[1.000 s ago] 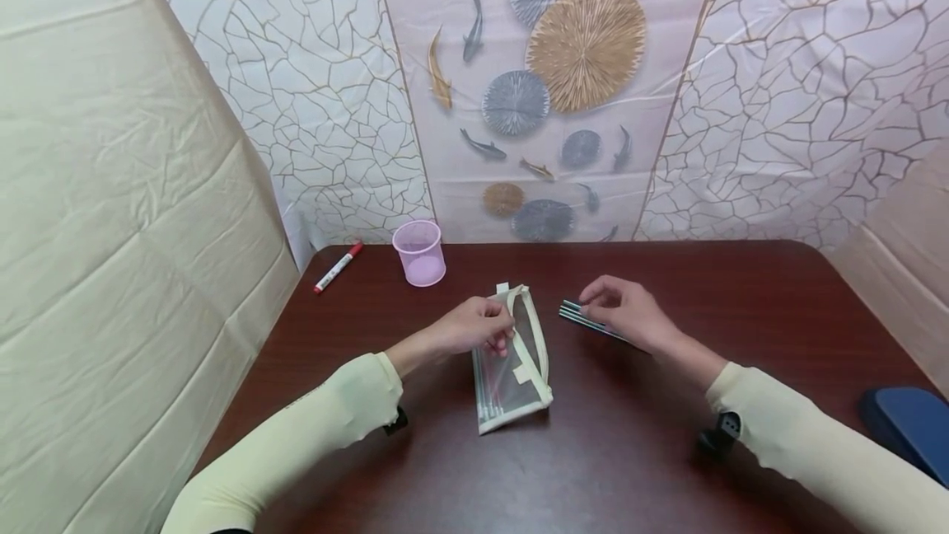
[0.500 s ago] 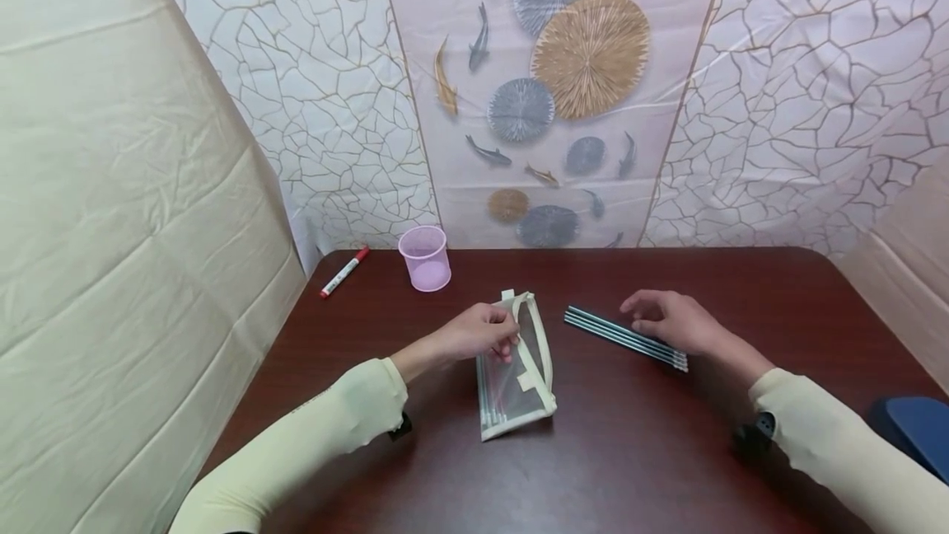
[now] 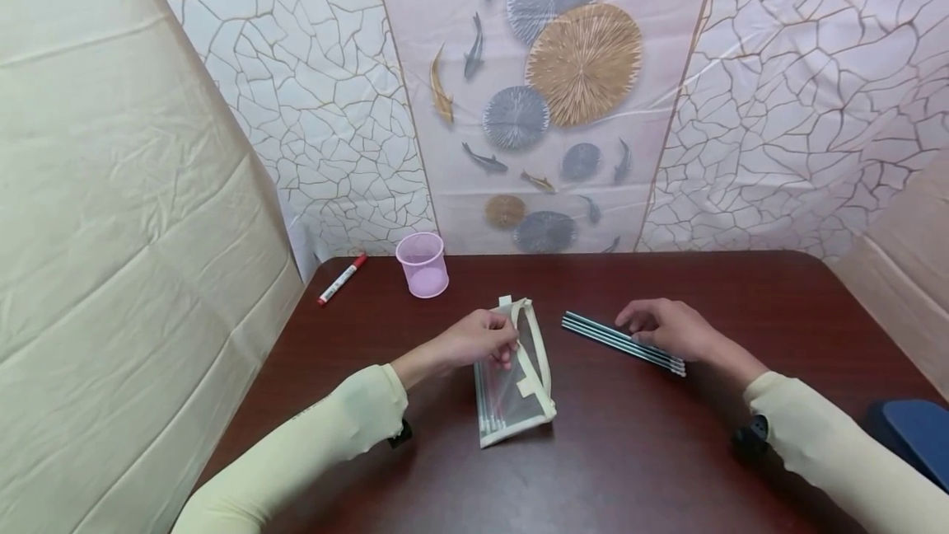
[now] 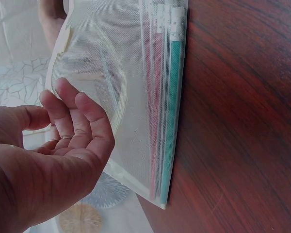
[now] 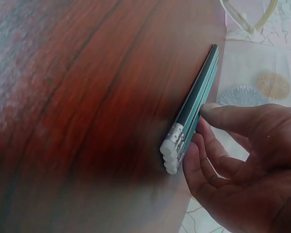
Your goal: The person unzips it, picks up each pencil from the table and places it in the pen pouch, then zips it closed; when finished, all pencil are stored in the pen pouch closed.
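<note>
My left hand [image 3: 480,338] pinches the cream rim of an unzipped mesh pencil case [image 3: 511,402], which it keeps standing on the table. Pink and green pencils show through the mesh [image 4: 170,116] in the left wrist view. To the right, several dark green pencils [image 3: 600,331] lie side by side, their white eraser ends [image 5: 169,154] toward me. Over the eraser half of this row hovers my right hand [image 3: 670,330], fingers loosely bent. Its thumb tip [image 5: 211,109] is close against the pencils in the right wrist view; whether it touches them I cannot tell.
A pink mesh cup [image 3: 424,266] stands at the back left of the dark wood table [image 3: 593,468]. Left of it lies a red and white marker [image 3: 343,279]. Some dark blue object [image 3: 908,439] sits at the right edge. Cloth walls enclose the back and sides.
My right hand has shifted right along the pencils, from their far ends toward the erasers, uncovering most of the row. The left hand stays at the case's rim.
</note>
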`<state>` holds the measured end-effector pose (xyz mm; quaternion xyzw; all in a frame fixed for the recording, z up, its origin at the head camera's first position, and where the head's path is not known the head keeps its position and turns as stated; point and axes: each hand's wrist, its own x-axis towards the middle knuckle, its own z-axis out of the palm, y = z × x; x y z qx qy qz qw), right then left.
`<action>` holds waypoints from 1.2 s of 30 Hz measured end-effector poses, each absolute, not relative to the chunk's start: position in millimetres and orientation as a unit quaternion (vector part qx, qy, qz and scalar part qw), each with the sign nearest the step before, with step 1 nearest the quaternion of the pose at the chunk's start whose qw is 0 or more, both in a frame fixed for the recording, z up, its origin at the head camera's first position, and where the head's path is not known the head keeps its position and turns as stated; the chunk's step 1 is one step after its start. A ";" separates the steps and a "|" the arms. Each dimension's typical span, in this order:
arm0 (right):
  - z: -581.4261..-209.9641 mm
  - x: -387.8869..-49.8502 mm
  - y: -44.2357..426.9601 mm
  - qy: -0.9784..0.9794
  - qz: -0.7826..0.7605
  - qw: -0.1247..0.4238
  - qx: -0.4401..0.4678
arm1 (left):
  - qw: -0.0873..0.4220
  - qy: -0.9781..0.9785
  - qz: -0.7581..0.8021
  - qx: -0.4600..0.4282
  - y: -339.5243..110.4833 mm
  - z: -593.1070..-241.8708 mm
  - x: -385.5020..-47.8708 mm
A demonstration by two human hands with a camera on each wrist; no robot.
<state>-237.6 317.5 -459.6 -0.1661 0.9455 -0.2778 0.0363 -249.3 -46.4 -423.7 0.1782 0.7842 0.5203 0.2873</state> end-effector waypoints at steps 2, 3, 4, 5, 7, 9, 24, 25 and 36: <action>-459.7 -237.6 315.4 0.948 -0.269 0.033 -0.166 | 0.286 0.784 0.522 0.177 -47.0 -424.2 -249.1; -459.6 -237.6 314.6 0.949 -0.264 0.031 -0.167 | 0.285 0.784 0.522 0.177 -47.4 -424.3 -249.1; -459.6 -237.8 313.8 0.950 -0.259 0.029 -0.170 | 0.285 0.784 0.523 0.176 -47.7 -424.5 -249.3; -459.1 -237.7 312.9 0.951 -0.254 0.028 -0.174 | 0.284 0.784 0.523 0.176 -48.1 -424.4 -249.3; -458.5 -238.2 311.6 0.952 -0.245 0.024 -0.183 | 0.283 0.785 0.523 0.176 -48.4 -424.5 -250.1; -458.1 -239.3 310.4 0.953 -0.237 0.024 -0.187 | 0.284 0.785 0.522 0.176 -48.5 -423.8 -250.6; -462.3 -245.6 306.6 0.960 -0.194 0.019 -0.199 | 0.285 0.793 0.508 0.178 -49.3 -431.9 -251.5; -462.3 -245.9 306.2 0.961 -0.192 0.019 -0.198 | 0.285 0.794 0.506 0.179 -49.2 -432.7 -251.6; -452.3 -248.0 301.0 0.966 -0.201 0.006 -0.162 | 0.285 0.796 0.505 0.174 -47.7 -434.9 -251.0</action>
